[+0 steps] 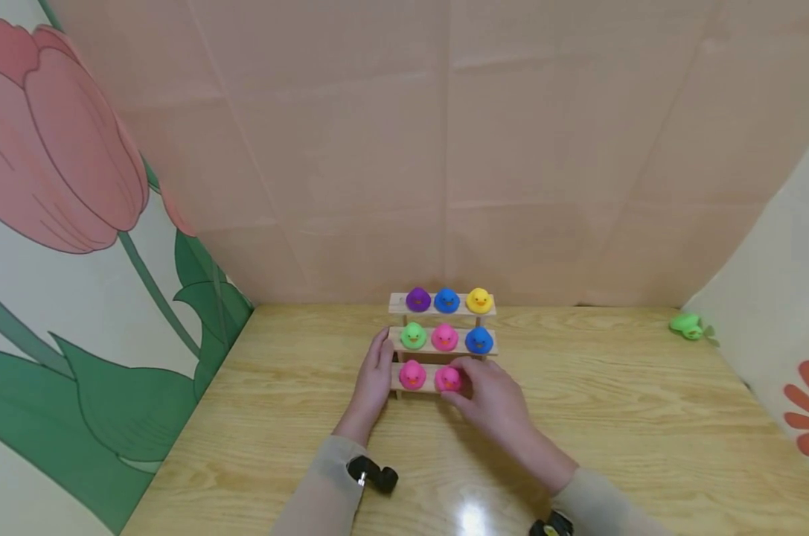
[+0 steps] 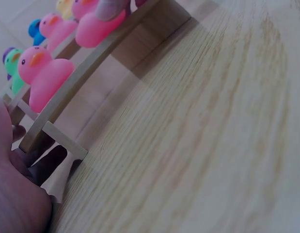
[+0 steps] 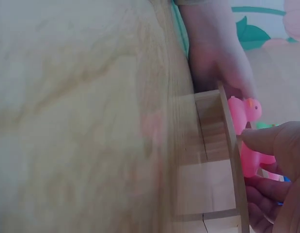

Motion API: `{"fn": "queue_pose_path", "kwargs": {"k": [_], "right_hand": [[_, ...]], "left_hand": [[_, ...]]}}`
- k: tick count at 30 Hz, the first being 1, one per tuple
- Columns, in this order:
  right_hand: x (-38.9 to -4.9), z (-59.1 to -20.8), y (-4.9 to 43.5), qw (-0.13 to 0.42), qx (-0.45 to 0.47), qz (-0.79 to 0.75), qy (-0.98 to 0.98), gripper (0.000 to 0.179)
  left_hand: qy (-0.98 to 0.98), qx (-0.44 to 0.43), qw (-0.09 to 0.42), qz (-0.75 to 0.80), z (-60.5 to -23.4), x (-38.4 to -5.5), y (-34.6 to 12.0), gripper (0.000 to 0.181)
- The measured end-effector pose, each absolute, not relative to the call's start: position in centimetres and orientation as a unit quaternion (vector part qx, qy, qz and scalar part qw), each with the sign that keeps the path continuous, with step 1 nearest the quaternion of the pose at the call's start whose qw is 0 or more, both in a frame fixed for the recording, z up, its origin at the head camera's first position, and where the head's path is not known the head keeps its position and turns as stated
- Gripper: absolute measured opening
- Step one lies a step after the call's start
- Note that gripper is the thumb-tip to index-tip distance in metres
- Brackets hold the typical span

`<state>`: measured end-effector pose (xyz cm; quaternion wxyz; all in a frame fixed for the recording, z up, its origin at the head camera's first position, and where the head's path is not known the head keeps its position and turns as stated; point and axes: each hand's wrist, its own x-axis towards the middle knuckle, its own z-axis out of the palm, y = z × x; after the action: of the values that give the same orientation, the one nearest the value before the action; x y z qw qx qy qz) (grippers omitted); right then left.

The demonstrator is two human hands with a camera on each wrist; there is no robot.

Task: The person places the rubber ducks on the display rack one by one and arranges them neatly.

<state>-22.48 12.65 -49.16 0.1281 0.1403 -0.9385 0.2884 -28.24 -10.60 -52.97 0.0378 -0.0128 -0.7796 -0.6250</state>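
Note:
A three-tier wooden stand [image 1: 429,342] carries small rubber ducks. My right hand [image 1: 494,394] pinches a pink rubber duck [image 1: 447,379] on the bottom tier, with thumb and fingers on its sides. Left of it on that tier sits another pink duck [image 1: 412,374]. My left hand [image 1: 375,372] rests against the stand's left side, fingers extended along it; in the left wrist view part of them is hidden behind the wood. The middle tier holds a green duck [image 1: 414,336], a pink duck [image 1: 444,337] and a blue duck [image 1: 479,340].
Along the top tier stand a purple duck [image 1: 418,300], a blue duck [image 1: 447,300] and a yellow duck [image 1: 479,301]. A green toy [image 1: 687,326] lies at the wooden table's [image 1: 612,402] far right edge. A beige cloth backdrop [image 1: 444,149] rises behind the stand.

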Motion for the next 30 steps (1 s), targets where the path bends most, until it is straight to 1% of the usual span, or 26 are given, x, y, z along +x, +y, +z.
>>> {"fn": "queue_pose_path", "kwargs": {"k": [4,11,30], "right_hand": [[-22.6,-49.37,12.43,0.139,0.14,0.274,-0.941,0.044],[-22.65,-49.45,12.46,0.165,0.168,0.258,-0.937,0.045],[-22.98,-49.57,12.36,0.179,0.178,0.248,-0.935,0.048]], "left_hand": [[-0.781,-0.011,0.038,-0.624,-52.97,-28.14,-10.54,0.058],[-0.784,-0.015,0.048,-0.618,-53.32,-28.43,-10.58,0.06],[-0.774,-0.016,0.048,-0.631,-53.32,-28.44,-10.61,0.06]]}}
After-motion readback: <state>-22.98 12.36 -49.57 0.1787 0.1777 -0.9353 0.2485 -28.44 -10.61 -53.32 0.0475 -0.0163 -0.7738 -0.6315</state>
